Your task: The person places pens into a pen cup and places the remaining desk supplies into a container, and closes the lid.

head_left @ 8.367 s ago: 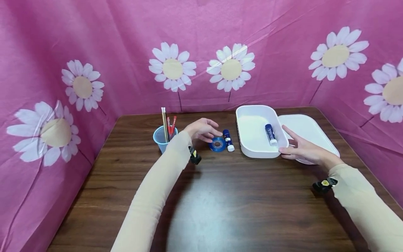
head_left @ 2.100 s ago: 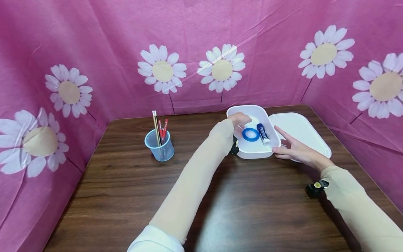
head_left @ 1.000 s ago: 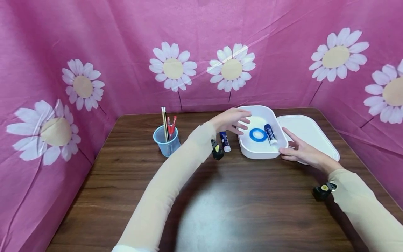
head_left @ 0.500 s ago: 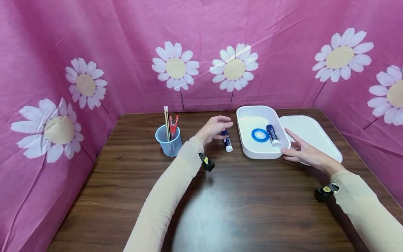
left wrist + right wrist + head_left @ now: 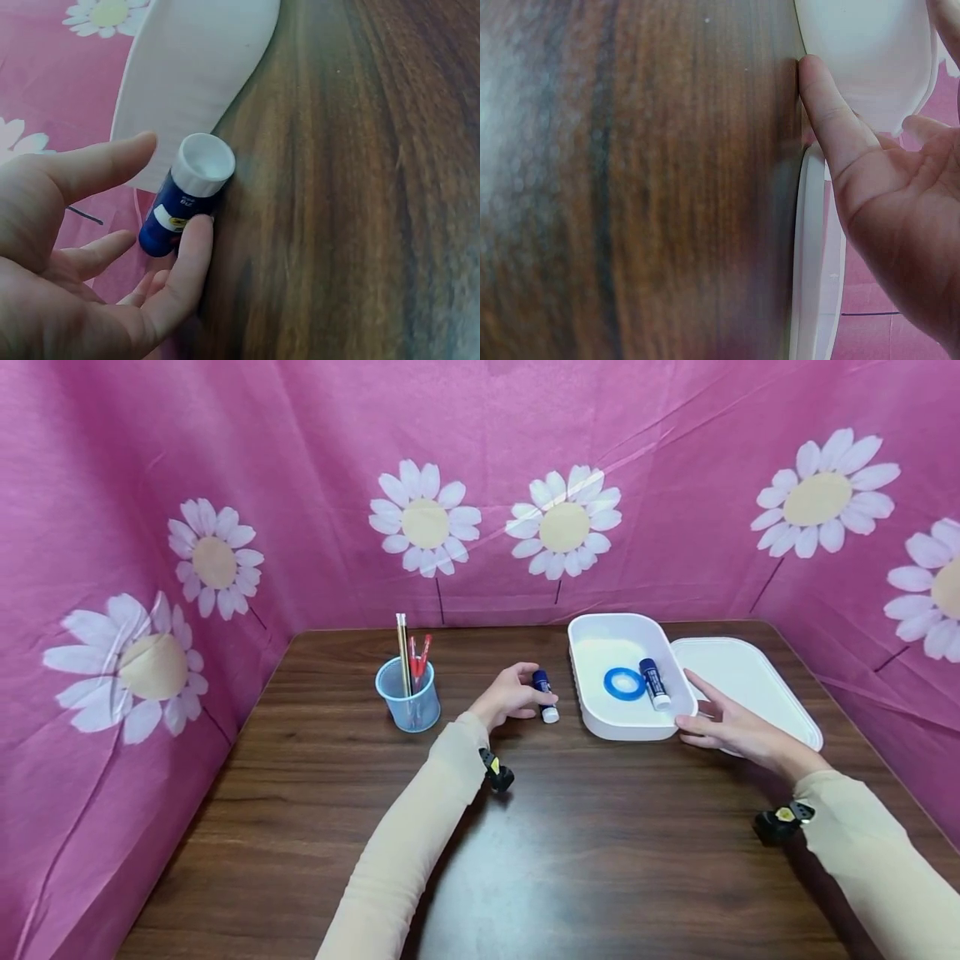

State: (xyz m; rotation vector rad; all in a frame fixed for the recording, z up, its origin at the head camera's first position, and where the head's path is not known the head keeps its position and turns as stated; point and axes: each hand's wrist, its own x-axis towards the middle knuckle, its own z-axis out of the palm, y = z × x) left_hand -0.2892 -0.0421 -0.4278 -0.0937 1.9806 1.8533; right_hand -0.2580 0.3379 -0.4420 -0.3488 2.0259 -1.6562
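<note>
A blue glue stick with a white end point(image 5: 550, 714) lies on the table left of a white box point(image 5: 626, 731). My left hand point(image 5: 513, 696) is at it, thumb and fingers spread around it. In the left wrist view, one fingertip overlaps the glue stick point(image 5: 169, 217), while another finger point(image 5: 105, 165) stands apart from it. Inside the box are a blue tape roll point(image 5: 609, 683) and a second glue stick point(image 5: 654, 683), side by side. My right hand point(image 5: 723, 727) rests its extended fingers against the box's near right corner; the right wrist view shows a fingertip point(image 5: 814, 75) at the box wall.
A light blue mesh cup point(image 5: 412, 710) holding pencils and red pens stands on the left of the wooden table point(image 5: 600, 843). A white lid point(image 5: 742, 681) lies right of the box, partly behind my right hand. A pink flowered curtain point(image 5: 480, 593) encloses the back and sides.
The tape roll has gone from the table into the box. My left hand has since withdrawn from the box, leftward and down to the loose glue stick. My right hand stays at the box corner.
</note>
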